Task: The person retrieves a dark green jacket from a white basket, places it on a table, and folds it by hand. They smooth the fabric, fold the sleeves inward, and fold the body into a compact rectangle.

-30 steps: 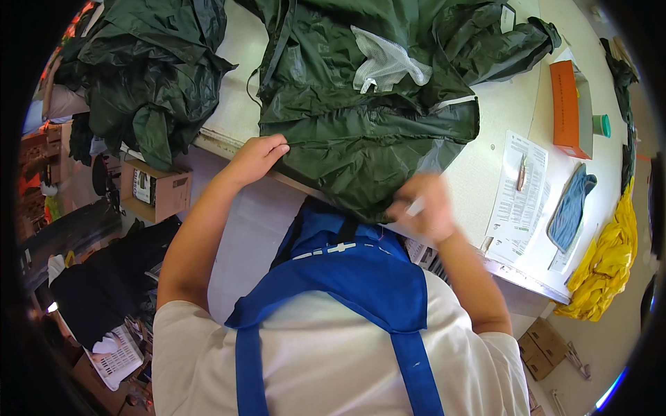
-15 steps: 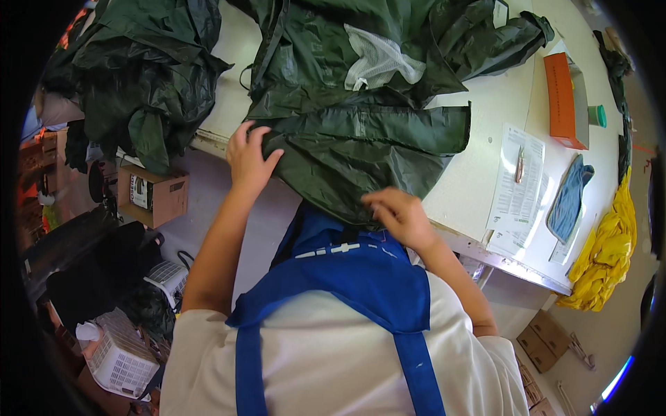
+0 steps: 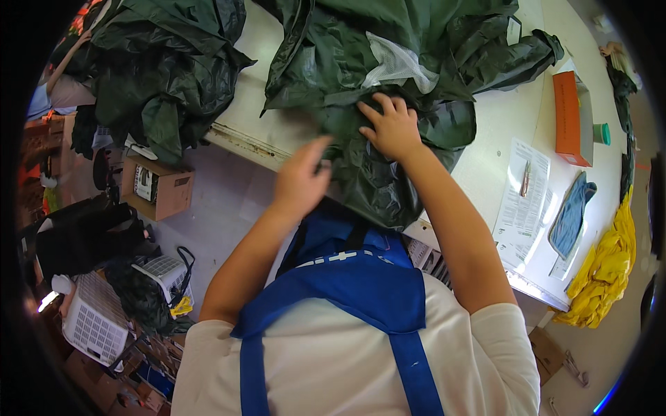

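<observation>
Evidently, the dark green garment (image 3: 347, 55) was only partly gathered: it lay at 12 o'clock on the counter (image 3: 479, 180), its near end bunched and overhanging the edge, its upper part spread, with the pale mesh piece (image 3: 399, 66) uncovered. Your right hand (image 3: 393, 128) pressed on it, fingers spread, gripping nothing visible. Your left hand (image 3: 303, 177), at 11 o'clock, was blurred and half curled; I can't tell whether it held cloth. At 10 o'clock, another green heap (image 3: 173, 62) lay crumpled, untouched by either hand
</observation>
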Motion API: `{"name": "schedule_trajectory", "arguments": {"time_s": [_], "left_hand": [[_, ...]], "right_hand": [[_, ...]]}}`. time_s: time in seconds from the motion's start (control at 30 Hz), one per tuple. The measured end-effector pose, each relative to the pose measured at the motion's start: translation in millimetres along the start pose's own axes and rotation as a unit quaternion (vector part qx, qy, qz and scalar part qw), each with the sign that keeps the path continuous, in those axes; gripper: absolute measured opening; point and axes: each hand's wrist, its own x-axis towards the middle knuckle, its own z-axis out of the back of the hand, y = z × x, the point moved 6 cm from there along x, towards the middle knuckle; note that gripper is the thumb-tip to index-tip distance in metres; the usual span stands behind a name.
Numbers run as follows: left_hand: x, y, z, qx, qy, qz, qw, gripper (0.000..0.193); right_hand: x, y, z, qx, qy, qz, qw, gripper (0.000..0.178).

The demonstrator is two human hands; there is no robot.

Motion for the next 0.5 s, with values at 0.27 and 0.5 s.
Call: {"name": "schedule_trajectory", "arguments": {"time_s": [0.27, 0.5], "left_hand": [[52, -26, -113, 0.07, 0.265, 0.008, 0.962, 0.058], [37, -18, -98, 0.192, 0.186, -0.114, 0.957, 0.074]], "right_hand": [[-17, -69, 47, 0.386, -0.148, -0.163, 0.896, 0.03], [-156, -112, 10, 0.292, -0.279, -0.471, 0.784, 0.083]]}}
